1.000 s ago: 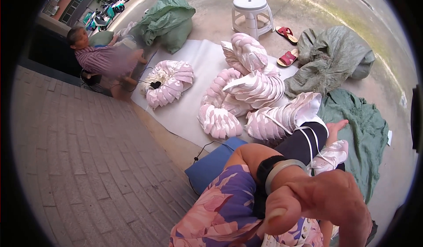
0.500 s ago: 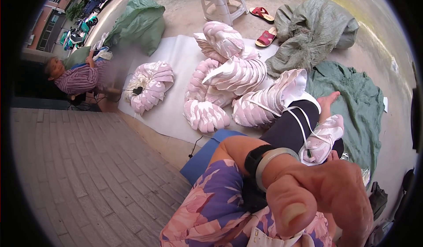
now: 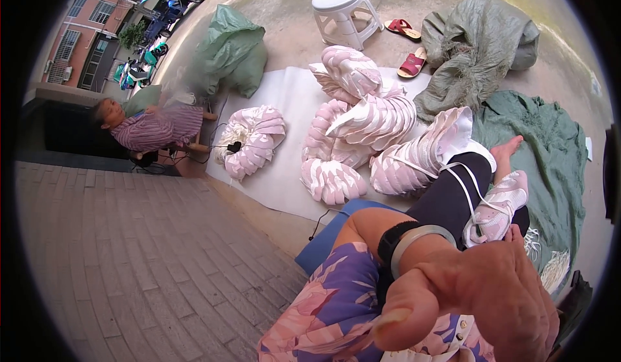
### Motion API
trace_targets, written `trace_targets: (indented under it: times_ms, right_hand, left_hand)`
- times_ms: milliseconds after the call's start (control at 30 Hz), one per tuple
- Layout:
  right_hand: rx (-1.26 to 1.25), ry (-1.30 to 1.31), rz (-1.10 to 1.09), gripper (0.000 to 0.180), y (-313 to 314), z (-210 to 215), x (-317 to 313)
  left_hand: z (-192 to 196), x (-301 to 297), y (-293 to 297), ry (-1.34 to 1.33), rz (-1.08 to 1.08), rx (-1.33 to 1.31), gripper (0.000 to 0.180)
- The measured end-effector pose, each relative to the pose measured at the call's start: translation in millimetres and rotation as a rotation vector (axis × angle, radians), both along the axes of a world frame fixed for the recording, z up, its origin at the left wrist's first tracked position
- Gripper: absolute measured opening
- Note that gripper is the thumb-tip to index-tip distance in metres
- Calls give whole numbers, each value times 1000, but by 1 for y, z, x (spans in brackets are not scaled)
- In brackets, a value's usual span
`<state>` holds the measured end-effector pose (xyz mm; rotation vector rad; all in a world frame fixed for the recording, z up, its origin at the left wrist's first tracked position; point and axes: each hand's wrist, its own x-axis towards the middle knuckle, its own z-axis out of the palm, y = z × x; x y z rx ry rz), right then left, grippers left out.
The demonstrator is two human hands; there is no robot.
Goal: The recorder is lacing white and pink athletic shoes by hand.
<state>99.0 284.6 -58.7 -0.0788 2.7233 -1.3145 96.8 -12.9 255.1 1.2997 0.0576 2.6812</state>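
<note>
Head view: left hand (image 3: 482,291), grip unclear, before pink sneaker (image 3: 501,208), well right of white sheet's edge (image 3: 265,190)

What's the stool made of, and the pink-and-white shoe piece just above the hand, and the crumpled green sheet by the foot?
The stool looks like hard, smooth plastic: its seat and legs seem moulded together. The shoe piece seems soft, matte fabric, perhaps mesh, as tiny dots show. The green sheet is dull and wrinkled: maybe woven plastic or cloth.
</note>
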Motion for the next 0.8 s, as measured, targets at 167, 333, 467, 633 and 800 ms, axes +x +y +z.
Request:
trace_targets:
  times_ms: [167, 333, 467, 633, 800]
  right_hand:
    - [64, 45, 40, 20, 14, -18, 6]
    - [-305, -83, -93, 17, 18, -40, 6]
    - [-108, -118, -14, 17, 5, -21, -1]
    - [-60, -71, -3, 19, -6, -5, -6]
    - [16, -27, -30, 20, -3, 2, 1]
  left_hand:
    - [0, 5, 1, 34, 34, -42, 49]
    - [-19, 8, 39, -69, -53, -66, 45]
    - [-47, 35, 123, -127, -44, -77, 43]
    - [-9, 11, 13, -175, -50, -130, 42]
    - [-22, 28, 70, -152, -49, -238, 42]
